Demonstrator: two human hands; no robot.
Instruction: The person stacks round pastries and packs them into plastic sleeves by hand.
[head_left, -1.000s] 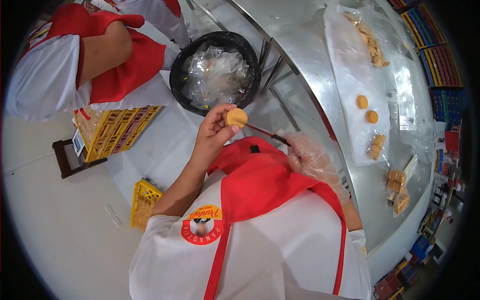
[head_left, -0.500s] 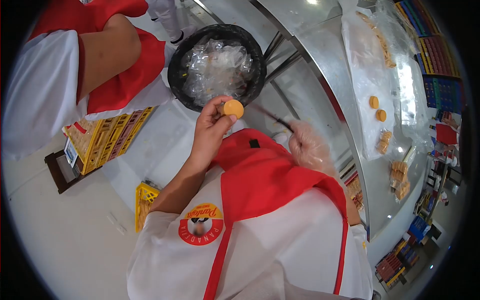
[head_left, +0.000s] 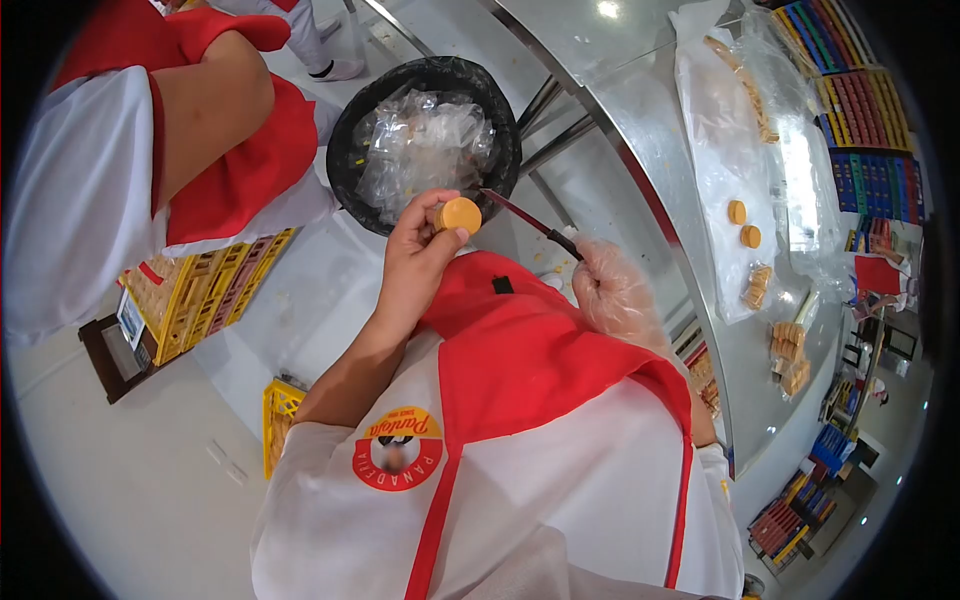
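My left hand [head_left: 412, 258] is bare and pinches a round orange-brown cookie [head_left: 460, 215] between thumb and fingers, its flat face toward me. My right hand [head_left: 612, 288], in a clear plastic glove, is closed around the black handle of a knife [head_left: 527, 219]. The knife's thin, dark reddish blade slants up and left. Its tip ends near the cookie, apart from it in the picture. Below and beyond both hands stands a black-lined bin [head_left: 509, 140] with crumpled clear plastic wrappers [head_left: 425, 150] inside.
A steel table [head_left: 640, 90] curves along the right, bearing white plastic sheeting [head_left: 710, 165], two loose cookies [head_left: 750, 237] and wrapped cookie packs [head_left: 788, 340]. Another person in a red apron [head_left: 240, 170] stands at left beside stacked yellow crates [head_left: 200, 300]. Colored crates [head_left: 870, 110] line the far right.
The knife blade, blurred by motion before, now shows sharply with its tip nearer the cookie. The cookie stays in my left hand. The whole view has shifted slightly.
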